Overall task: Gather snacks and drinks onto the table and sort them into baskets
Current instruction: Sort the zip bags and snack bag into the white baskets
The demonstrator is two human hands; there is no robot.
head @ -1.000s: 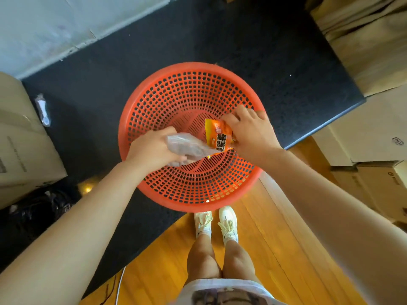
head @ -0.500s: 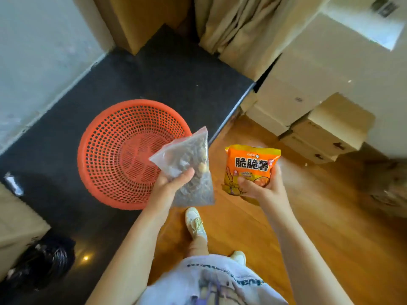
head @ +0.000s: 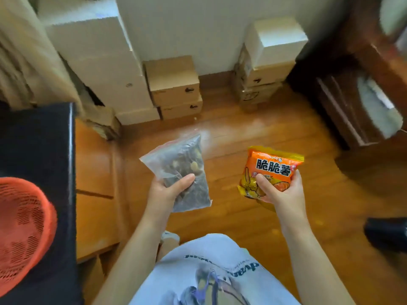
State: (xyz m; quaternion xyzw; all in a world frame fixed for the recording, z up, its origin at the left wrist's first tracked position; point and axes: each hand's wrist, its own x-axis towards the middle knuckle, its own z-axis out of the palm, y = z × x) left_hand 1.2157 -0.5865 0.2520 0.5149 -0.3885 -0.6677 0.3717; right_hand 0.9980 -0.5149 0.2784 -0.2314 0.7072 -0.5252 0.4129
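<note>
Flanking: boxes (head: 174, 84), table (head: 37, 150) w/ basket (head: 24, 225).

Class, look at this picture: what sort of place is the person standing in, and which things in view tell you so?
Probably a room in a home, partly used for storage. Clues: the polished wooden floor, stacked cardboard boxes against a white wall, and dark wooden furniture at the right.

Red basket (head: 24, 227) cut off at left edge.

Open wooden floor (head: 242, 133) lay ahead of you. Stacked cardboard boxes (head: 174, 86) lined the wall beyond; a black table (head: 37, 139) stood at your left.
</note>
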